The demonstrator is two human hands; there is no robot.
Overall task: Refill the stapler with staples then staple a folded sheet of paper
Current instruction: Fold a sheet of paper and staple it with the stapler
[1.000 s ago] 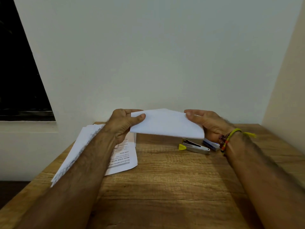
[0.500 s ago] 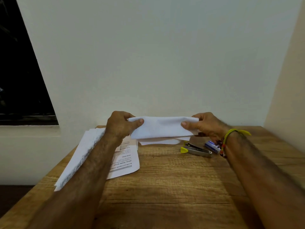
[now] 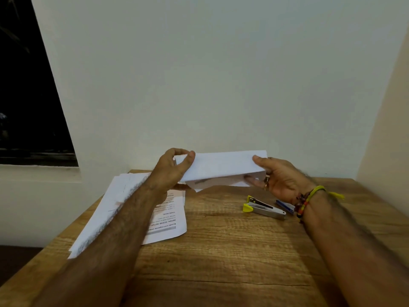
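Both hands pinch the paper point(image 3: 221, 168) in the air at 12 o'clock: left hand point(image 3: 171, 171) and right hand point(image 3: 281, 178) at its ends. Light, floppy; probably best gripped near the fold. Stapler point(image 3: 263, 208) lies at 2 o'clock.

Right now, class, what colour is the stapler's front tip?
Yellow-green, on the stapler with its silver body; head view.

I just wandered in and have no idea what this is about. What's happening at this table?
A person holds a folded white sheet of paper in the air over a wooden table, the left hand pinching one end and the right hand the other. A small silver stapler with yellow-green tips lies untouched on the table below the right hand. A spread of loose white papers lies on the left.
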